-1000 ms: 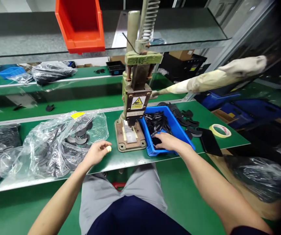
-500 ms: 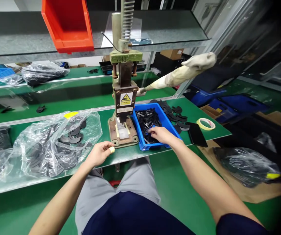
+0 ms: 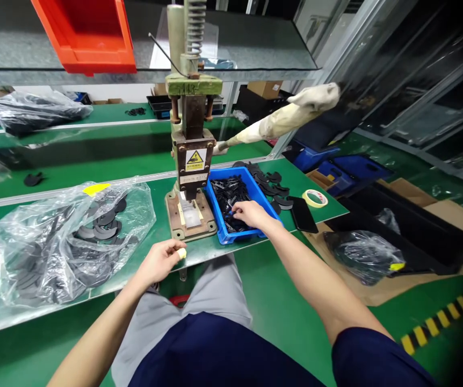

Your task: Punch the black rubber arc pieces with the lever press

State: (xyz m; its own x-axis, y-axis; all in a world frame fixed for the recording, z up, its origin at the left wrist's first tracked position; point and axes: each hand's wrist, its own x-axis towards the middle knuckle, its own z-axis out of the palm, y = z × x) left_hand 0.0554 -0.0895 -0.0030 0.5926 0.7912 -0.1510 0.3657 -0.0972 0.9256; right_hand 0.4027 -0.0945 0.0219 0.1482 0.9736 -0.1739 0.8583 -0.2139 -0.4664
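Nearest is the left hand (image 3: 161, 260), at the front edge of the green table (image 3: 205, 251). Its fingers are bent toward the thumb, and a small yellow piece (image 3: 181, 253) is at the thumb tip; whether it is worn or pinched, I cannot tell. The right hand (image 3: 251, 213) is inside the blue bin (image 3: 224, 235), its fingers curled down among the small black parts (image 3: 231, 189). I cannot tell if it grips one of them.

These parts lie loose, in a mixed heap. They look thin, so I judge them light and rather stiff, perhaps a little slippery and easy to tangle. It seems best to take one by its middle, between thumb and fingertip, and not to bend its narrow ends.

To the left of the bin stands the hand press (image 3: 191, 156), heavy and of metal by its look. Behind the bin, and to its right, lie curved dark pieces (image 3: 269, 183), flat and probably light also.
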